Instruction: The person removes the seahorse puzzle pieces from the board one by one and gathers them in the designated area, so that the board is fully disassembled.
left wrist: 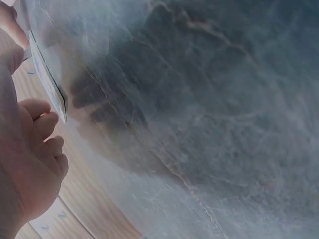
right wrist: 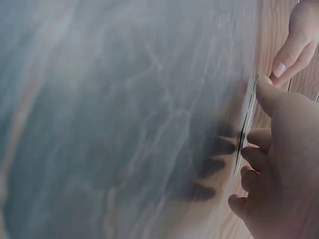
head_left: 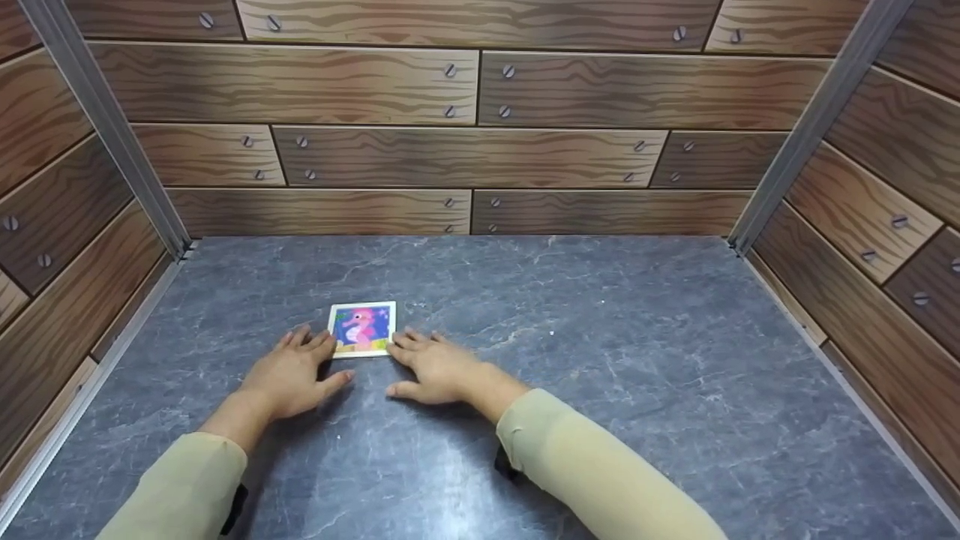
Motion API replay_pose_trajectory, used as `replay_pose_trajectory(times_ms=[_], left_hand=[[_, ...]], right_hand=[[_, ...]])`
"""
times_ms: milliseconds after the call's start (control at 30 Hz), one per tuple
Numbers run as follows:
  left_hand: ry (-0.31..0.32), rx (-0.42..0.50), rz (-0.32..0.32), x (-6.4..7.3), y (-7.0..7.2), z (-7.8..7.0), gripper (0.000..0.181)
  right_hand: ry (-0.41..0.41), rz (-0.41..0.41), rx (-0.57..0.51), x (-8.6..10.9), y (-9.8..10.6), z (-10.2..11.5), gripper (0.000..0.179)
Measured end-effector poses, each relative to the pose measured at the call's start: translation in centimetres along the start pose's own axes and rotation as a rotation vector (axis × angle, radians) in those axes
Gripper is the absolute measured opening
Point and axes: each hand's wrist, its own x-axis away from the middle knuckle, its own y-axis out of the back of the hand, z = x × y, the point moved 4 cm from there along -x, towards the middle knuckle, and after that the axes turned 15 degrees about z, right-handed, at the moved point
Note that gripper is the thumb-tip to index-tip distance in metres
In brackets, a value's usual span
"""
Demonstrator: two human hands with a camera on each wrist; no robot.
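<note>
A square picture board (head_left: 364, 328) with a white border shows a pink seahorse on a blue ground. It lies on the grey marbled table, left of the middle. My left hand (head_left: 289, 375) is at its left side, with the fingertips right at the edge. On the opposite side, my right hand (head_left: 439, 367) has its fingertips at the lower right edge, fingers extended. Both thumbs point inward below the board. The left wrist view catches the board (left wrist: 49, 77) nearly edge-on beside the left fingers. In the right wrist view, its thin edge (right wrist: 244, 130) runs along the right fingertips.
The marbled tabletop (head_left: 570, 405) reaches back to a wood-patterned rear wall (head_left: 472, 157). Similar panels stand at the left and right, with grey metal posts (head_left: 795, 120) in the corners. A few tiny white specks dot the surface.
</note>
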Motion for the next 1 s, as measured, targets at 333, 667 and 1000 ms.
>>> replay_pose_trajectory(times_ms=[333,667,1000], left_hand=[[0.004,0.008,0.030,0.0,-0.2,-0.1,0.082],[-0.038,-0.017,0.017,-0.1,-0.3,-1.2,0.078],[-0.113,-0.049,-0.011,0.1,-0.8,-3.6,0.077]], right_hand=[[0.002,0.007,0.030,-0.6,0.3,0.7,0.076],[0.001,0.005,0.034,0.2,-0.3,0.1,0.067],[0.050,0.001,-0.011,3.0,-0.8,-1.2,0.060]])
